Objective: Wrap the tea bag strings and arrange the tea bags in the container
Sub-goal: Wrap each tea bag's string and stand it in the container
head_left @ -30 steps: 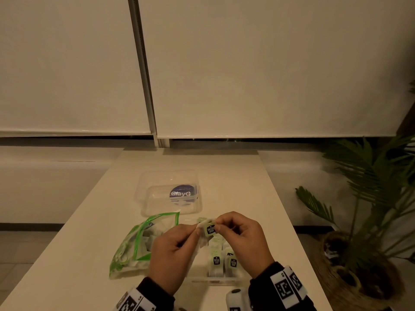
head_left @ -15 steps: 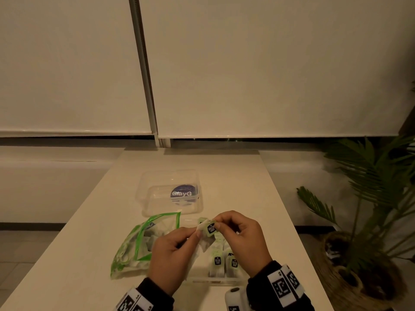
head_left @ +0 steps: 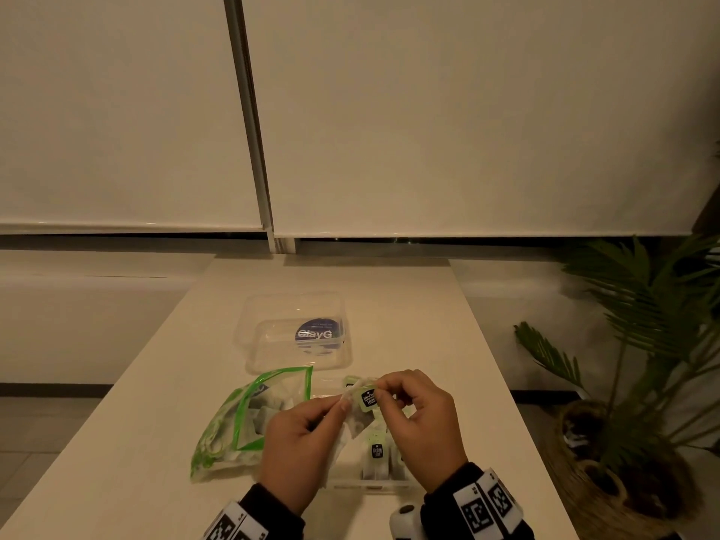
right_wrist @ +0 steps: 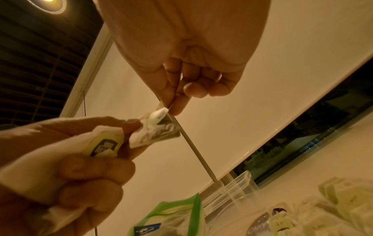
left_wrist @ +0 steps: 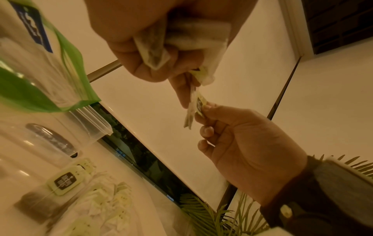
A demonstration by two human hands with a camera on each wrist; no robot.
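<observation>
My left hand point(head_left: 338, 404) grips a bundle of white tea bags point(right_wrist: 153, 132) in its fist, held above the near clear container point(head_left: 370, 486). My right hand point(head_left: 383, 392) pinches the green-and-black paper tag point(head_left: 368, 397) of one bag between thumb and forefinger, right against the left fingertips. In the left wrist view the tag point(left_wrist: 200, 105) sits at the right hand's fingertips. Another tag point(right_wrist: 105, 146) shows inside the left fist. Several wrapped tea bags point(head_left: 376, 457) stand in the container below my hands. The string itself is too thin to see.
A green-edged zip bag point(head_left: 249, 418) with more tea bags lies left of my hands. A second clear tub with a blue round label point(head_left: 296, 333) stands further back on the white table point(head_left: 409, 305). A potted palm point(head_left: 631, 383) stands on the floor to the right.
Both hands stay over the container at the same spot. The tag between them has tilted slightly.
</observation>
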